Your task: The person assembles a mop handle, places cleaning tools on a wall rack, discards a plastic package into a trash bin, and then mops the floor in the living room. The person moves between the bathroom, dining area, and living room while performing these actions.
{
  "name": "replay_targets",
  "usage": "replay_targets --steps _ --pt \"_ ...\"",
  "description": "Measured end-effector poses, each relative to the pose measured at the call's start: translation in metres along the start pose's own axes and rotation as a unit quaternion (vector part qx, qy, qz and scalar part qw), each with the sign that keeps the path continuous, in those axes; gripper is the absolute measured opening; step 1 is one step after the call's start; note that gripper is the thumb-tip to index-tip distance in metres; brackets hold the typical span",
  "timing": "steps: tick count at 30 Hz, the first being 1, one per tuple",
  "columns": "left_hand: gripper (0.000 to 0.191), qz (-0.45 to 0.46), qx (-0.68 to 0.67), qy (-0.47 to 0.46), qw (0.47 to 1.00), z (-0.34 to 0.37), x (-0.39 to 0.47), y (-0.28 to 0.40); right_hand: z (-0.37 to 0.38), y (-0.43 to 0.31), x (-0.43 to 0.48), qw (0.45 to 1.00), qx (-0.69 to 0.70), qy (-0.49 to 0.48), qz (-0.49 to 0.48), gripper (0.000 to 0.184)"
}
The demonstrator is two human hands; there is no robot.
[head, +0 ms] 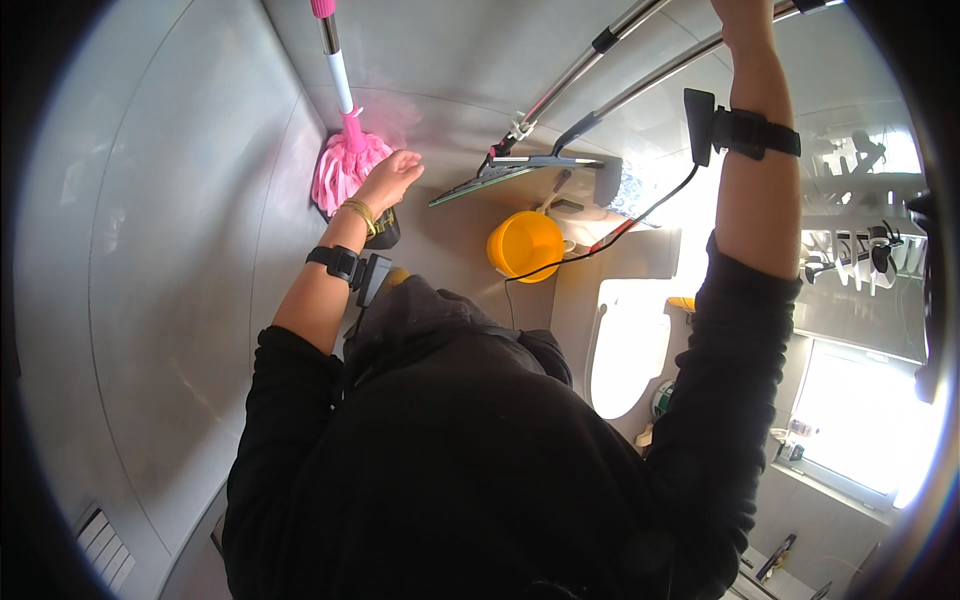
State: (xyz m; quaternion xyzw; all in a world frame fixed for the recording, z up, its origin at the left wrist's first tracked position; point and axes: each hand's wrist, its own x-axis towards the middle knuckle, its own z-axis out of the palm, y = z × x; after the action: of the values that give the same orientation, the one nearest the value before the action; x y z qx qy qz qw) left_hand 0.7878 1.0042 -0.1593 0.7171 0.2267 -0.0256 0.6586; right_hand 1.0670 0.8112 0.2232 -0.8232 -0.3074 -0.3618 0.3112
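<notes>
My left hand [390, 181] hangs beside a pink mop head [337, 176], its fingers loosely curled with nothing seen in them. The mop stands in the corner, with a dark container partly hidden under it. At the top right, my right hand [742, 22] lies over the metal pole [675, 66] of a floor squeegee [555, 161]; its fingers are cut off by the picture's edge, so its grip cannot be told. A second metal pole [574, 79] leans close by. Both wrists wear black straps with small devices.
A yellow bucket [525, 246] stands on the floor in front of me. A white toilet [630, 349] is to its right, and a white rack [862, 199] hangs on the right wall. A black cable [637, 220] from the right wrist device crosses the view. Grey walls stand left and ahead.
</notes>
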Motion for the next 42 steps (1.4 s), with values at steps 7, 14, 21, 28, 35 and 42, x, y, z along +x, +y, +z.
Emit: replay_targets --steps 7,14,21,28,35,42 --pt "0.041 0.002 -0.011 -0.006 1.0 -0.002 0.001 -0.012 -0.006 0.009 -0.034 0.983 0.185 -0.007 0.014 0.052" --pt "0.035 0.047 -0.061 0.011 0.997 -0.017 -0.011 -0.015 -0.041 0.056 -0.088 0.961 0.245 -0.096 0.087 0.054" --pt "0.038 -0.026 -0.073 0.085 0.993 -0.062 -0.04 -0.027 -0.095 0.106 -0.205 0.938 0.213 -0.15 0.228 0.043" --pt "0.042 -0.093 -0.111 0.157 0.977 -0.09 -0.091 -0.035 -0.128 0.15 -0.362 0.801 0.248 -0.222 0.497 0.037" --pt "0.047 -0.047 -0.097 0.213 0.971 -0.076 -0.131 0.004 -0.133 0.167 -0.431 0.745 0.313 -0.219 0.546 0.032" --pt "0.044 -0.015 -0.083 0.223 0.971 -0.038 -0.176 0.033 -0.099 0.169 -0.457 0.727 0.331 -0.283 0.531 0.03"
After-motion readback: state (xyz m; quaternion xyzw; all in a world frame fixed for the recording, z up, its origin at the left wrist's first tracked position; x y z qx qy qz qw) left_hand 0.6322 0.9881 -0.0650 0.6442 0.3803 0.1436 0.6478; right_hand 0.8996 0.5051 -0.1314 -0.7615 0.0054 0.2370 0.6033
